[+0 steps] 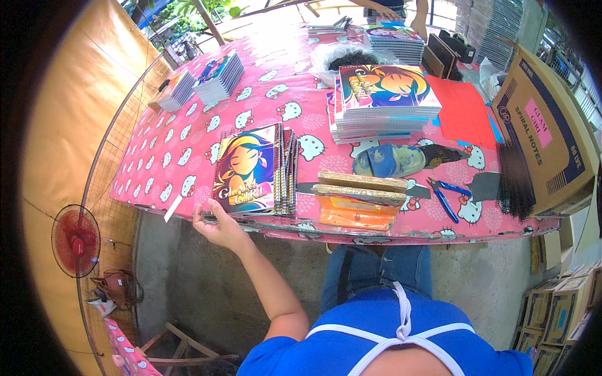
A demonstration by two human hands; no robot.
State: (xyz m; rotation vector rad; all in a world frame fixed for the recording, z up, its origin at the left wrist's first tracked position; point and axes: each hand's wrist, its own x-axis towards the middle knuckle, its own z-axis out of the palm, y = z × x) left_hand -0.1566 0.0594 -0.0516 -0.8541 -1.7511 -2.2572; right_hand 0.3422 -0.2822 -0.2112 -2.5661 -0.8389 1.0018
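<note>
My left hand (216, 227) reaches up to the near edge of the table and touches the bottom of a small stack of spiral notebooks (254, 172) with a colourful cartoon cover. The fingers curl under the stack's lower left corner. My right hand is out of sight. In front of me lie two wooden blocks (360, 188) on an orange packet (356, 216). Blue-handled pliers (446, 197) rest to their right.
The table has a pink cartoon-cat cloth (188, 125). A taller notebook stack (385, 100) stands further back, more stacks (216, 78) at far left. A cardboard box (545, 131) and black spiral wires (514, 178) sit right. A red fan (75, 241) stands on the floor left. Another person's hands (401, 12) work at the far end.
</note>
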